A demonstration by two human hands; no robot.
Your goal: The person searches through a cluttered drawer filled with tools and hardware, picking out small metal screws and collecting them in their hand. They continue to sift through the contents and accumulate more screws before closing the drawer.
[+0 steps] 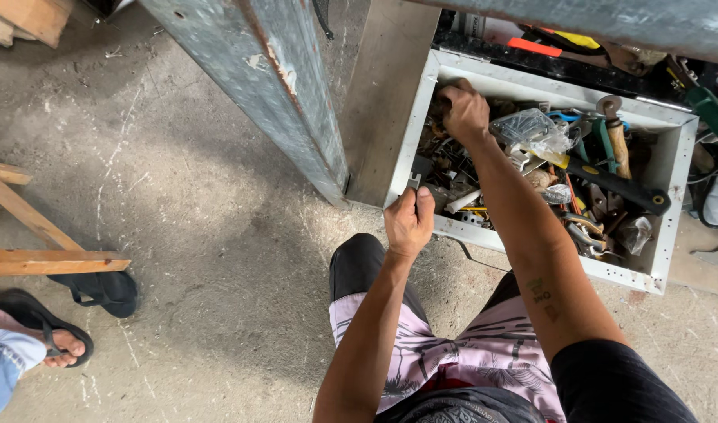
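Observation:
A white open box [672, 235] full of tools and metal parts lies on the concrete floor in front of me. My right hand [464, 112] reaches into its far left corner, fingers closed among small dark metal pieces; what it grips is hidden. My left hand [408, 221] is closed on a small metal wrench end [414, 182] at the box's near left rim. A clear plastic bag of hardware [527, 128], a hammer with a wooden handle [616, 141] and a black-handled tool [617, 186] lie in the box to the right of my right arm.
A grey metal post [273, 86] slants down to the floor left of the box. Wooden beams [37, 258] lie at the left edge. Another person's sandalled foot [49, 337] and a loose black sandal [100, 290] are at lower left. More tools sit behind the box.

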